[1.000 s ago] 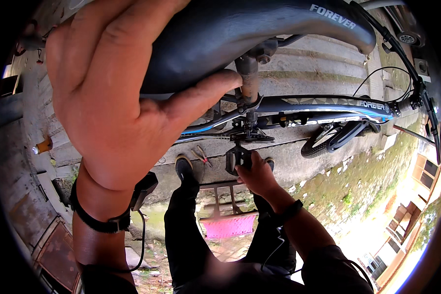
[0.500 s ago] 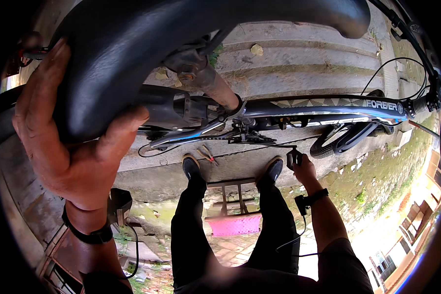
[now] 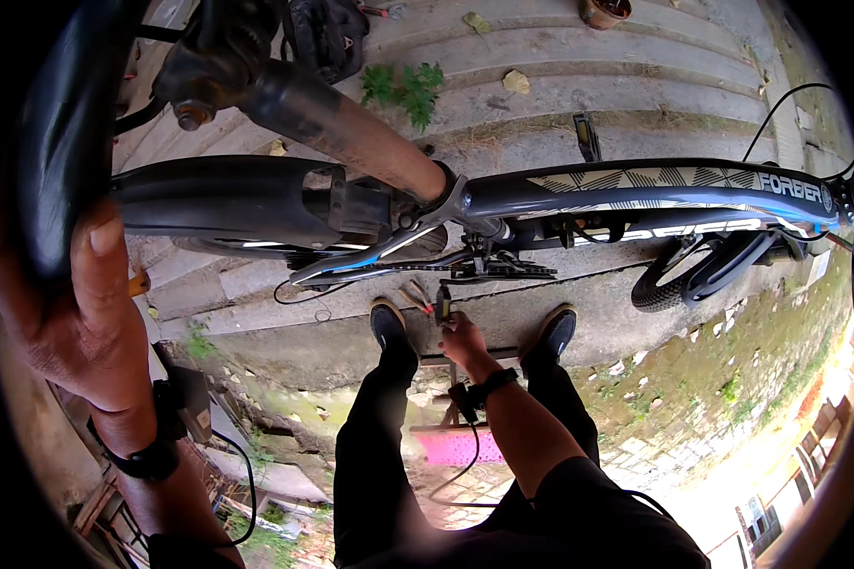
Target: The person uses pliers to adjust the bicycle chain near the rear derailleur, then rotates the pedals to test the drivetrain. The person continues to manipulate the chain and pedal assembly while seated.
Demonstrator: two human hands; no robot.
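A dark bicycle frame (image 3: 655, 190) with a blue stripe stretches across the view. At the far left, my left hand (image 3: 81, 322) is wrapped round the end of the black saddle (image 3: 71, 123), thumb on the near side. A worn seat post (image 3: 351, 128) slopes from the saddle down to the frame. Low by the crank and chainring (image 3: 498, 270), my right hand (image 3: 463, 339) is closed on the near pedal (image 3: 443, 302). The opposite pedal (image 3: 587, 137) shows beyond the frame. Pliers (image 3: 415, 298) with red on their handles lie on the concrete beside my right hand.
Concrete steps (image 3: 579, 95) rise behind the bicycle, with a flowerpot (image 3: 605, 11), a black bag (image 3: 324, 38) and a green plant (image 3: 403, 90). A pink-seated stool (image 3: 455, 446) is between my legs. The rear mudguard (image 3: 218, 194) and front wheel (image 3: 669, 280) flank the frame.
My right hand has swung the pedal leftward, from right of my feet to between them. The saddle and my left hand now appear farther left, showing more of the seat post and steps.
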